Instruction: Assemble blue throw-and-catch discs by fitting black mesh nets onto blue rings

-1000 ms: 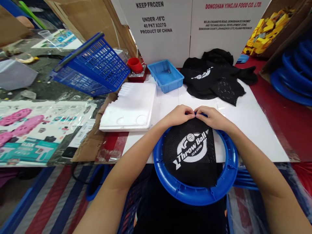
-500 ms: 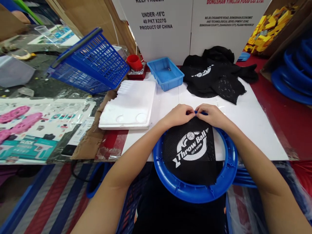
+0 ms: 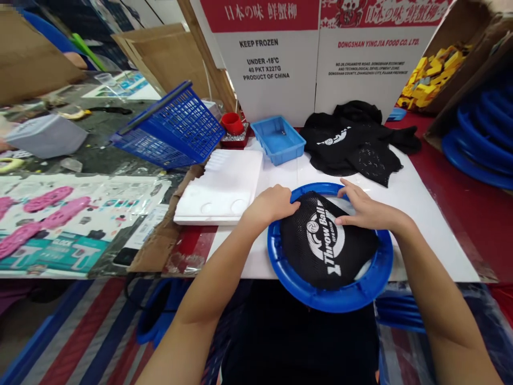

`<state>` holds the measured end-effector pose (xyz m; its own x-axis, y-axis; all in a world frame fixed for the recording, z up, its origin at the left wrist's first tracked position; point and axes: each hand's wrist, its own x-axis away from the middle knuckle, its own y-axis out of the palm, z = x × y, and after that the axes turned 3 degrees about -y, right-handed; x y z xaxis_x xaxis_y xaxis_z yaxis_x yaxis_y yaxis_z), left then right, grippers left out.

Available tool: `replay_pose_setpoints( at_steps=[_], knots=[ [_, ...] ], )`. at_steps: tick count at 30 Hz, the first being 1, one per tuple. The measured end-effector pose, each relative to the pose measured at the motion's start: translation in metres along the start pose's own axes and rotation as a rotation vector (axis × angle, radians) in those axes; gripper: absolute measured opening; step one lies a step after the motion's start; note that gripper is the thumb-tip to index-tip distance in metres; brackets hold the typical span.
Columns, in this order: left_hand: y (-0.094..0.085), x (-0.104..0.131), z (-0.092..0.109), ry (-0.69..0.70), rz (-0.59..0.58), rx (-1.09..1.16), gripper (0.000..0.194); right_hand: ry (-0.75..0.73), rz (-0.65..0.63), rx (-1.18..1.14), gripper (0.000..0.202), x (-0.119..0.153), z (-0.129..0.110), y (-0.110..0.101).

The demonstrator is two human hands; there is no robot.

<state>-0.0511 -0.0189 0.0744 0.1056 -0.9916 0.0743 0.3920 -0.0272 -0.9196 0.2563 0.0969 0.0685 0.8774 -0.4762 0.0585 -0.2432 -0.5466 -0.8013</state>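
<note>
Grips the blue ring by its upper-left rim in the curled fingers of the left hand and holds the right hand spread above its upper-right side and black mesh, at the table's near edge.

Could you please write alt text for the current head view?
A person's left hand holds a round blue plastic ring; the open right hand spans its far right edge. Black mesh cloth printed "Throw Ball" lies across its middle; a light-blue rectangular plastic tray sits behind.
</note>
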Motion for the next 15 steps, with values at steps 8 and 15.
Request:
replay_pose_setpoints(
  at_steps=[8, 15],
  knots=[
    [-0.012, 0.0, 0.017, 0.038, -0.005, -0.072, 0.051, -0.083, 0.042, 0.073, 0.02, -0.004, 0.021, -0.007],
    [0.015, -0.018, 0.014, 0.497, 0.097, 0.092, 0.027, -0.109, 0.137, 0.107, 0.03, -0.011, 0.017, -0.001]
  ],
)
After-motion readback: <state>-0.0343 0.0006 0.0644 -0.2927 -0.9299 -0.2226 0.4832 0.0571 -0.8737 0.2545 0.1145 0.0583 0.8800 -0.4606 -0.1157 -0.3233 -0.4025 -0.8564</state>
